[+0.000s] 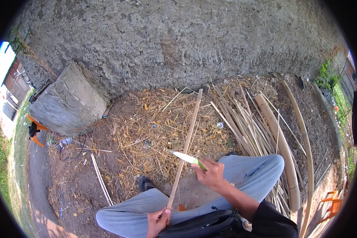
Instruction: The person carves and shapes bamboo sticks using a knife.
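My left hand (158, 220) is closed round the near end of a long, flat bamboo strip (189, 137), which slants up and away toward the wall. In my right hand (211, 173) is a knife (185, 157) with a green handle and a pale blade. The blade points left and lies across the strip around its middle; whether it touches the strip I cannot tell. My legs, in light blue-grey trousers (250, 174), are bent out on both sides below the strip.
At the right lie a heap of split bamboo strips (246, 123), a thick bamboo pole (279, 144) and a curved pole (301, 131). A rough wall (210, 43) stands ahead, a concrete block (73, 99) at the left. Dry shavings (146, 131) cover the ground.
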{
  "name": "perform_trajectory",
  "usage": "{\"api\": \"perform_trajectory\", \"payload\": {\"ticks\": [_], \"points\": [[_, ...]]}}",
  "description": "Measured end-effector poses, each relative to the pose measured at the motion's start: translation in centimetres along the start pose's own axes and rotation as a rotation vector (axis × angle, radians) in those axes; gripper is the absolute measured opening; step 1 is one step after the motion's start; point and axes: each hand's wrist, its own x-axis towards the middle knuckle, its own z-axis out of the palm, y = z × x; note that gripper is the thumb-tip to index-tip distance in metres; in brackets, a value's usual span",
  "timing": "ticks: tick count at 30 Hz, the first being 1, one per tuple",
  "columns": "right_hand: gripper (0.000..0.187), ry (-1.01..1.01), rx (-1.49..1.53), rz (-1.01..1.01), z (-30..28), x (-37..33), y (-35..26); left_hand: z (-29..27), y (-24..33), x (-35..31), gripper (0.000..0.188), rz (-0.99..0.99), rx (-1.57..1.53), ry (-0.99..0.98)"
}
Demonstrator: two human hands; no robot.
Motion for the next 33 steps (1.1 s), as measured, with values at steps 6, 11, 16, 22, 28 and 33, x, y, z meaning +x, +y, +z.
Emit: {"api": "perform_trajectory", "payload": {"ticks": [6,11,16,22,28,33], "points": [[0.019,0.069,0.018,0.065,-0.8,0.4,-1.2,0.6,3.7,-0.5,0.037,-0.113,0.167,0.010],[0.017,0.043,0.098,0.061,-0.7,0.6,-0.6,0.5,3.9,-1.3,0.040,-0.072,0.192,0.031],[0.020,0.114,-0.037,0.177,-1.5,3.6,3.1,-0.2,4.2,-2.1,0.041,-0.100,0.135,-0.007],[0.019,-0.127,0.212,-0.050,-1.0,-1.7,-4.5,-0.3,0.9,0.3,0.026,-0.124,0.067,0.071],[0.021,-0.179,0.222,-0.099,0.2,-4.3,-4.4,1.0,3.3,1.5,0.025,-0.176,-0.137,0.075],[0.022,-0.217,0.184,-0.089,-0.4,-4.4,-4.3,1.3,2.9,1.6,0.024,-0.165,-0.132,0.065]]}}
